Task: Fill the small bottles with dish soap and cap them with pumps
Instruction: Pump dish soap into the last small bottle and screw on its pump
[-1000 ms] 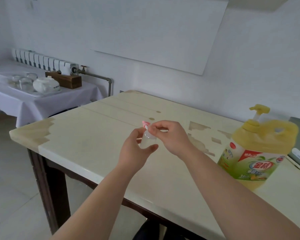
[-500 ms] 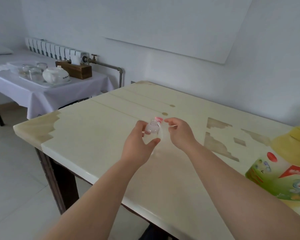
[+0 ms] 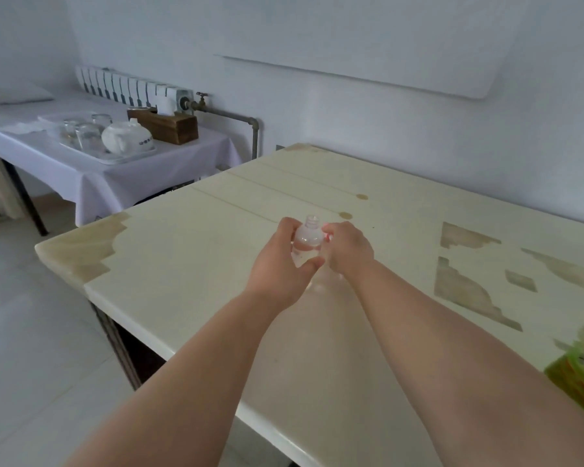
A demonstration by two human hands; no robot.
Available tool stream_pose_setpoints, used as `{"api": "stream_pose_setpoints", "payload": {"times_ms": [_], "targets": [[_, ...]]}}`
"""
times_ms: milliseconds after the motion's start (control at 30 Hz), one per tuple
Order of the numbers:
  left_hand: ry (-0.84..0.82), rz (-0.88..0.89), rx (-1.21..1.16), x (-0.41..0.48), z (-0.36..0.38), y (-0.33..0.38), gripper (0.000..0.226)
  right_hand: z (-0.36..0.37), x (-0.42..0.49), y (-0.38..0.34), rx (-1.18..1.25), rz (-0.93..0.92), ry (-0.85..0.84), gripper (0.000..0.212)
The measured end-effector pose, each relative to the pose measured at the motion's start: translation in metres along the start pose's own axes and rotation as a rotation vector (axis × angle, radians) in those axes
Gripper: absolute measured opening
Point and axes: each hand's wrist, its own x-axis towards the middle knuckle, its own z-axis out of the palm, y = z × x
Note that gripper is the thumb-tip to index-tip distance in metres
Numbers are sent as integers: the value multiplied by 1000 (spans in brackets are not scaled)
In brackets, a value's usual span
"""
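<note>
Left hand (image 3: 277,267) grips the uncapped bottle (image 3: 307,240), seemingly light and slippery, round its belly; right hand (image 3: 348,249) pinches the pump (image 3: 327,234)

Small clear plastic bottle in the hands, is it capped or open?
Open. The small clear plastic bottle shows a bare threaded neck with nothing on it; the left hand holds it roughly upright.

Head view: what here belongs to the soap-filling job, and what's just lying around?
Job:
small bottle, neck open, held in left hand
pink pump, only a sliver showing in right hand
dish soap jug, cut off at frame edge
work table

Lying about:
teapot, glasses and tray
wooden box
side table
radiator
</note>
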Motion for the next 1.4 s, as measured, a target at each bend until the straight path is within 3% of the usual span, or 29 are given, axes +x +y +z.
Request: {"api": "stream_pose_setpoints", "payload": {"times_ms": [267, 400, 467, 600, 1100, 1400], "targets": [[22, -21, -14, 1, 3, -2, 37, -21, -8, 7, 134, 55, 100, 8], [18, -41, -5, 0, 1, 1, 36, -66, -11, -19, 764, 165, 247, 34], [13, -40, 14, 0, 0, 3, 36, -94, -16, -35, 1024, 50, 291, 20], [7, -41, 39, -1, -3, 9, 36, -132, -37, -67, 1411, -220, 230, 22], [10, -67, 11, -1, -1, 6, 36, -122, -52, -71, 1066, -343, 291, 21], [13, -53, -37, -3, -1, 7, 33, -90, -60, -58, 855, -330, 77, 12]]}}
